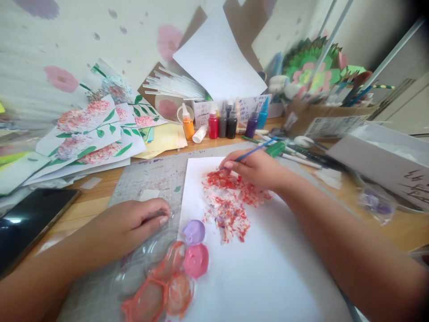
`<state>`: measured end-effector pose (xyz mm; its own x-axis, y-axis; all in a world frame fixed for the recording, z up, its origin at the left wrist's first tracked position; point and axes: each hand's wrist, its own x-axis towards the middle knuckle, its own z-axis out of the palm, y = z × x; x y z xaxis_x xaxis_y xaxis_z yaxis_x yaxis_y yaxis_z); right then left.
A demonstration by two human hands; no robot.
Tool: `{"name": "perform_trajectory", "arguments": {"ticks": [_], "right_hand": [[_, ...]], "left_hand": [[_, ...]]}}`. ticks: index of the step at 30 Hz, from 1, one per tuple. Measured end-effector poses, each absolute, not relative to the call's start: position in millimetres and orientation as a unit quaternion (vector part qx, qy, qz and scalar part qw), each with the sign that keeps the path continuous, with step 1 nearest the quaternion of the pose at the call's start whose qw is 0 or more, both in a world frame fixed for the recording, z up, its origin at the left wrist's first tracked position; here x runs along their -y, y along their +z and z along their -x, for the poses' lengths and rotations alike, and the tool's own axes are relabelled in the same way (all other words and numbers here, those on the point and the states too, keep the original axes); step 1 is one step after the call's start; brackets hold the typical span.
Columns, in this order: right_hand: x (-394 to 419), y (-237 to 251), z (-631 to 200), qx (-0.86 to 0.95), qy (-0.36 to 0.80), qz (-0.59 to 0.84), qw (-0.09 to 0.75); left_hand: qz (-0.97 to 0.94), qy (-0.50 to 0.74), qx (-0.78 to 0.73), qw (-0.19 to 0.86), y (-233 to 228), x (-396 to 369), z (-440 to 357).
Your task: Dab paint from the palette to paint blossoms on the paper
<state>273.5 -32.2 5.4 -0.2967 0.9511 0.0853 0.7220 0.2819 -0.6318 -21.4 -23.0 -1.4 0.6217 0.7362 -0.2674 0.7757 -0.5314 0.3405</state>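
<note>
My right hand [256, 170] is closed around a thin blue paintbrush [256, 149], its tip on the red, orange and white painted petals [231, 197] of the white paper sheet [268, 264]. My left hand [144, 219] lies on the grey cutting mat [144, 179], left of the sheet, its fingers curled with nothing visible in them. Just below it sits a clear paint palette [164, 286], overlapping the paper's left edge. Its wells show purple paint [194, 232], pink paint [196, 260] and smeared orange-red paint [147, 302].
Several paint bottles [213, 123] stand behind the mat. Painted flower papers [90, 134] pile up at the left, above a dark phone [36, 223]. Pens lie right of the bottles, near a cardboard box [321, 118] and a white box [385, 156].
</note>
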Motion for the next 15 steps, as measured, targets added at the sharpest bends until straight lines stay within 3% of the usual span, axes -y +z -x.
{"name": "perform_trajectory", "arguments": {"ticks": [3,7,9,15], "right_hand": [[33,9,-284,0.752,0.259,0.515,0.321],[33,15,-306,0.634,0.21,0.493,0.558],[32,17,-314,0.572,0.197,0.484,0.632],[36,25,-318,0.537,0.226,0.479,0.657]], "left_hand": [[-0.849,-0.087,-0.454,0.255,0,22,22],[-0.848,-0.083,-0.455,0.261,4,21,21],[-0.848,-0.08,-0.454,0.26,4,21,20],[-0.847,-0.068,-0.462,0.253,5,24,18]]}}
